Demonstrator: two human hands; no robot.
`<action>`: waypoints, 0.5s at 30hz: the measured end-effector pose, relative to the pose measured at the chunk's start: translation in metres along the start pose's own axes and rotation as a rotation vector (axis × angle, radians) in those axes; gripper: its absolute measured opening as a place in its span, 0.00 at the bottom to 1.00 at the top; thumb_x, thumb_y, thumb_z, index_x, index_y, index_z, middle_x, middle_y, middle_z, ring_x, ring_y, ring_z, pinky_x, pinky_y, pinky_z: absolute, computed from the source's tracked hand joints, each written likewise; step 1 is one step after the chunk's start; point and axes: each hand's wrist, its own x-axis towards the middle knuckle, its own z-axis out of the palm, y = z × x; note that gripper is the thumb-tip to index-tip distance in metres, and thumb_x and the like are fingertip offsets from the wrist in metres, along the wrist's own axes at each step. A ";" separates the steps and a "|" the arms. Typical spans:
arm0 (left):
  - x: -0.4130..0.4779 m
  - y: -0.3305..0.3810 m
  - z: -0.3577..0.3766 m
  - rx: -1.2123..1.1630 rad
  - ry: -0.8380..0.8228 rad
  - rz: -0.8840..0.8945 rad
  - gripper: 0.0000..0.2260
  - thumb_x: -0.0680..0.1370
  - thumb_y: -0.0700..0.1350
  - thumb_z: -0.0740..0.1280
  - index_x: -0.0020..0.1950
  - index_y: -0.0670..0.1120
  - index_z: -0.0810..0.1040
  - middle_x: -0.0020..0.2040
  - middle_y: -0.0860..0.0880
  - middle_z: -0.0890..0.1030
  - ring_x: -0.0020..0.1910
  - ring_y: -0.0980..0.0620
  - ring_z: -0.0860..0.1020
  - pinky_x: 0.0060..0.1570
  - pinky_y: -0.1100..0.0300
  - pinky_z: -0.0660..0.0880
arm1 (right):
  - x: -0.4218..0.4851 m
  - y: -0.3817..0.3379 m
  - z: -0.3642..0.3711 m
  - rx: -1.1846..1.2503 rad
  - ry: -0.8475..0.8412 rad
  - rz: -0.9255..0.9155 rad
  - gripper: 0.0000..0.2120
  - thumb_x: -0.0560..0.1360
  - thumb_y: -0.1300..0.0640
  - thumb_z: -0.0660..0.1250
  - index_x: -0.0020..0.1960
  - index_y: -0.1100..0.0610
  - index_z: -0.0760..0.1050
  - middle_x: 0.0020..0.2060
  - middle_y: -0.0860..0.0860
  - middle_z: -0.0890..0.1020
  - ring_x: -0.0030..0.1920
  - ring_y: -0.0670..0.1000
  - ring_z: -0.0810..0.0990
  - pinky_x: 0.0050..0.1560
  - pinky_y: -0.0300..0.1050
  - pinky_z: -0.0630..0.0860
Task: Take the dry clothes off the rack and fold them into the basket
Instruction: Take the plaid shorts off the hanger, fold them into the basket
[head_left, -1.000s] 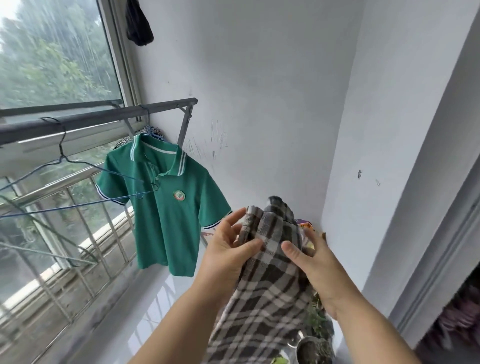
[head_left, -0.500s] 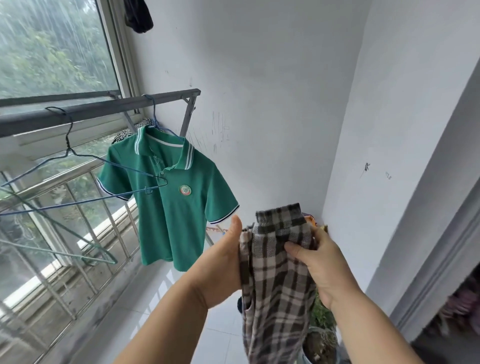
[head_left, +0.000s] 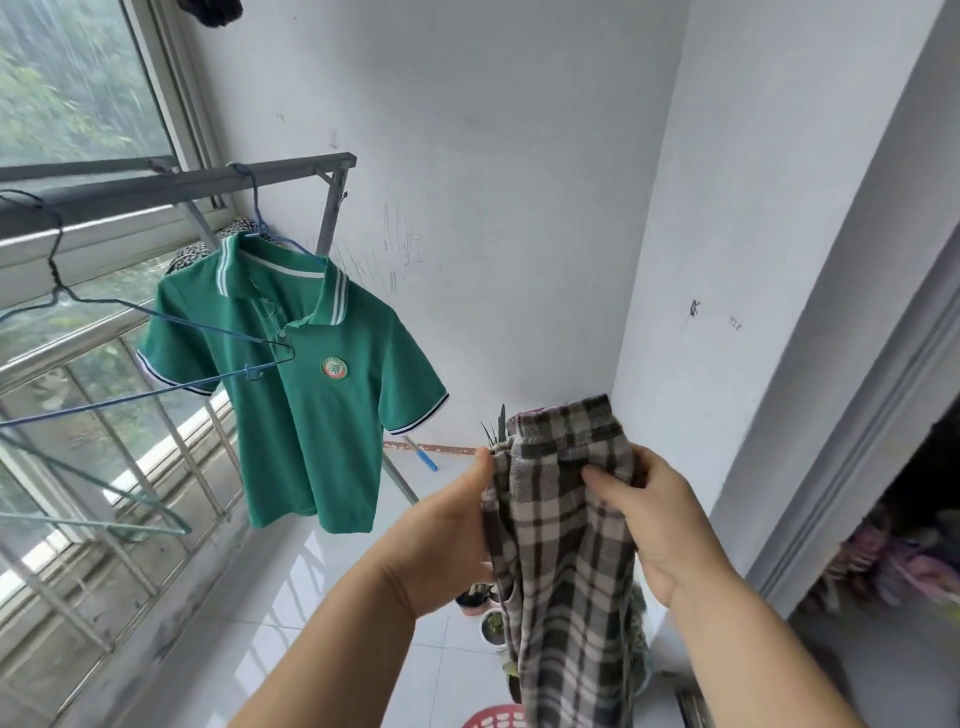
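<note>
Plaid garment (head_left: 561, 545), held up right of the green polo shirt (head_left: 311, 415), is gripped at its top by the left hand (head_left: 441, 540) and pinched by the right hand (head_left: 660, 525); folding is judged in hand, and a further fold and lowering into the red basket (head_left: 493, 719) are called for.

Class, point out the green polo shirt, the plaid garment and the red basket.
green polo shirt (head_left: 311, 441), head view, chest below the badge
plaid garment (head_left: 566, 571), head view, middle of the hanging cloth
red basket (head_left: 493, 719), head view, its rim at the bottom edge
</note>
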 end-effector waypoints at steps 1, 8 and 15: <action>0.001 -0.001 0.003 0.000 0.031 0.011 0.25 0.79 0.59 0.58 0.71 0.48 0.73 0.67 0.45 0.78 0.64 0.47 0.78 0.61 0.46 0.75 | 0.000 0.000 -0.001 0.000 0.008 -0.001 0.13 0.74 0.62 0.72 0.57 0.54 0.79 0.49 0.49 0.87 0.51 0.51 0.85 0.56 0.51 0.79; 0.012 -0.007 0.014 0.013 0.215 0.075 0.13 0.84 0.40 0.57 0.64 0.40 0.77 0.59 0.39 0.82 0.56 0.44 0.82 0.53 0.48 0.81 | 0.004 0.012 -0.011 -0.312 0.103 -0.006 0.20 0.73 0.48 0.72 0.64 0.48 0.74 0.58 0.47 0.82 0.58 0.51 0.81 0.63 0.56 0.76; 0.018 -0.012 0.020 0.034 0.326 0.121 0.11 0.84 0.41 0.58 0.60 0.38 0.77 0.49 0.38 0.85 0.45 0.45 0.85 0.42 0.53 0.82 | -0.023 -0.004 0.009 -0.365 -0.215 0.024 0.31 0.67 0.25 0.61 0.63 0.41 0.67 0.55 0.37 0.78 0.56 0.41 0.77 0.64 0.47 0.72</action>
